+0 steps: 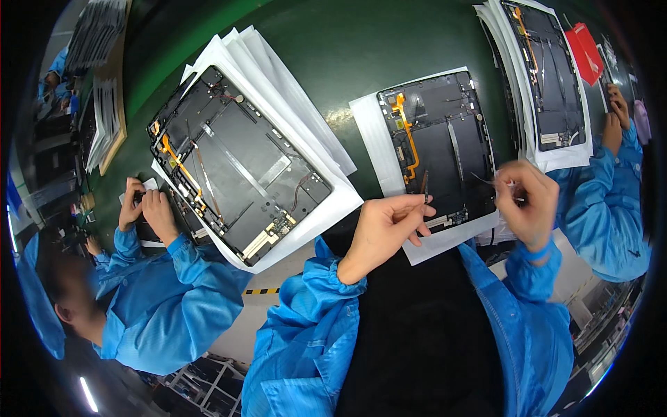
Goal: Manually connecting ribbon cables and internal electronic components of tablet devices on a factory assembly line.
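Observation:
An open black tablet housing [434, 149] with an orange flex cable [410, 142] lies before me on a white sheet [370, 132]. At its near left edge, my left hand [389, 229] has thumb and forefinger pinched on a thin dark strip [425, 182] that rises from the housing; whether it is a cable I cannot tell. My right hand [529, 198] is closed and slightly blurred beside the housing's right edge. A thin, curved sliver [482, 179] projects from its fingers over the housing; its kind is unclear.
To the left, a larger-looking tablet housing [240, 160] tops a stack of white sheets [278, 97]. Another housing [549, 76] tops a stack at right, near a red piece [585, 54]. Co-workers in blue [163, 306] sit on both sides, their hands on the green table [313, 42].

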Action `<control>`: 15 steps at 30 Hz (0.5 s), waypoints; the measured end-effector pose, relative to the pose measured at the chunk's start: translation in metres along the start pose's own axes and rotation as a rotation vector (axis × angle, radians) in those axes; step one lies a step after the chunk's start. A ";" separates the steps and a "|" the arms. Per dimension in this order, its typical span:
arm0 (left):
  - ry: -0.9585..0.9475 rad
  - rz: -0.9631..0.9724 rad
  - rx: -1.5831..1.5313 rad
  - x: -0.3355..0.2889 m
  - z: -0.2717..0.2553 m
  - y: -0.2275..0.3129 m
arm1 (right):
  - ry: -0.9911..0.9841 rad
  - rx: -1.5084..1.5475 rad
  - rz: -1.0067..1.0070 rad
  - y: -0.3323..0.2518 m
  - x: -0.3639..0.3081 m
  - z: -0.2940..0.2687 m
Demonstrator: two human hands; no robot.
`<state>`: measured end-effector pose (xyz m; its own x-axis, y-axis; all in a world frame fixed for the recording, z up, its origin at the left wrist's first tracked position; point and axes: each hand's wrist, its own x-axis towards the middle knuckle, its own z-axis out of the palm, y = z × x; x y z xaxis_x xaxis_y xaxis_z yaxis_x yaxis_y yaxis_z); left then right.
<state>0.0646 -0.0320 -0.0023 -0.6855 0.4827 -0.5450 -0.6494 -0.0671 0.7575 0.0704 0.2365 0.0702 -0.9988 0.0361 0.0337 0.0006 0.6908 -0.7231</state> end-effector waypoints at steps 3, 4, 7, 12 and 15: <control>-0.017 -0.006 0.032 -0.002 -0.002 0.005 | -0.218 -0.424 0.313 0.025 -0.029 -0.038; 0.004 -0.013 0.030 -0.001 -0.003 0.005 | -0.227 -0.410 0.261 0.034 -0.033 -0.039; -0.037 -0.056 0.110 0.000 -0.003 0.017 | -0.166 -0.260 -0.135 0.022 -0.022 -0.014; -0.076 -0.004 0.158 0.002 0.000 0.031 | -0.089 -0.082 -0.412 -0.012 0.004 0.053; -0.061 0.060 0.300 0.005 0.002 0.035 | -0.096 -0.019 -0.478 0.000 0.012 0.062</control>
<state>0.0388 -0.0298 0.0227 -0.6928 0.5382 -0.4799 -0.4755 0.1592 0.8652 0.0553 0.1928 0.0279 -0.8874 -0.3548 0.2945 -0.4594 0.6266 -0.6296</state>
